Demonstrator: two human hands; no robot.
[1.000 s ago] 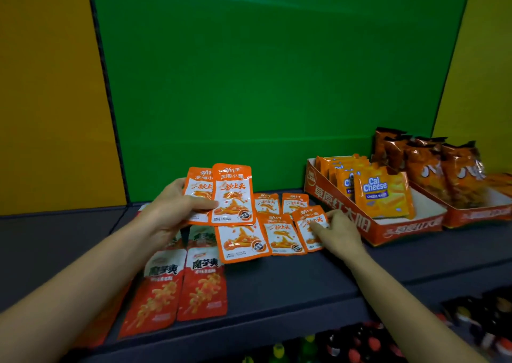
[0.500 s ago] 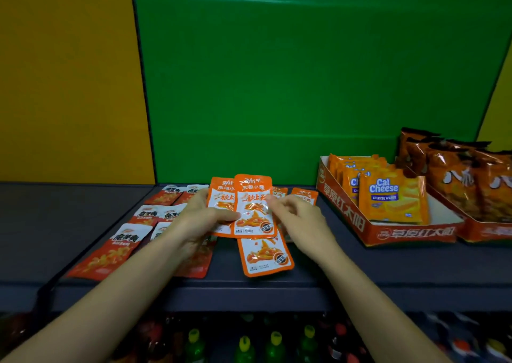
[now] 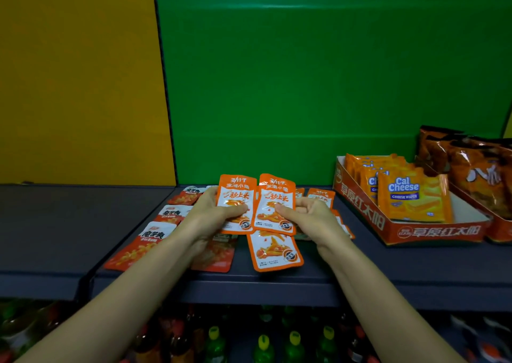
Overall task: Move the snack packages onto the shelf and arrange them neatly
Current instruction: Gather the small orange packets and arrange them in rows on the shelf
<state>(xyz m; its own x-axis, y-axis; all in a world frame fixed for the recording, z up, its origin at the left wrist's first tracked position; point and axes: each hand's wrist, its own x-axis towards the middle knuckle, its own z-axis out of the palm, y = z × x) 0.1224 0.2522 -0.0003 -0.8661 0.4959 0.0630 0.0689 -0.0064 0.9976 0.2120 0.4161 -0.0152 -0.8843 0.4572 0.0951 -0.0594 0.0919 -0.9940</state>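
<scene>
2 thin, slippery orange sachets [image 3: 253, 204], each pinched mid-face by the left hand [image 3: 213, 215] and right hand [image 3: 310, 215], hover left of the Cal Cheese box [image 3: 360, 210].

One head-worn camera looked forward and slightly down, close to the shelf [image 3: 388, 263], facing the green back panel [image 3: 304, 85] squarely.

Bright green back panel [image 3: 318, 85] dead centre, mustard-yellow panel [image 3: 77, 79] on the left, dark seam between them, dark grey shelf board [image 3: 41, 224] running across – dim, flat lighting, row of bottles [image 3: 263, 343] below.
</scene>
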